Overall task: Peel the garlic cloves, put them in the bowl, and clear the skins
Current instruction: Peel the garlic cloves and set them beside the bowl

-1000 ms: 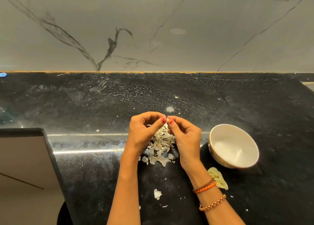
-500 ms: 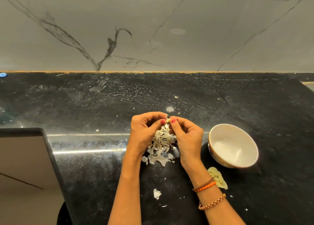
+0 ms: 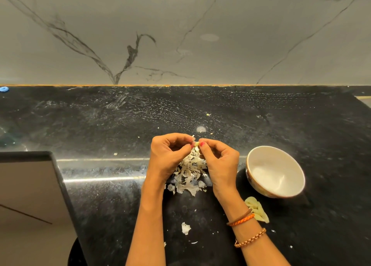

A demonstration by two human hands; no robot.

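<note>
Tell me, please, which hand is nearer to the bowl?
Right. The right hand sits just left of the bowl, pinching a clove. The left hand pinches it from the far side, beyond the right hand.

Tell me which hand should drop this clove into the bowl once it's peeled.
Right. The bowl sits just right of the right hand, which already pinches the clove with the left hand. The left would probably have to cross over.
</note>
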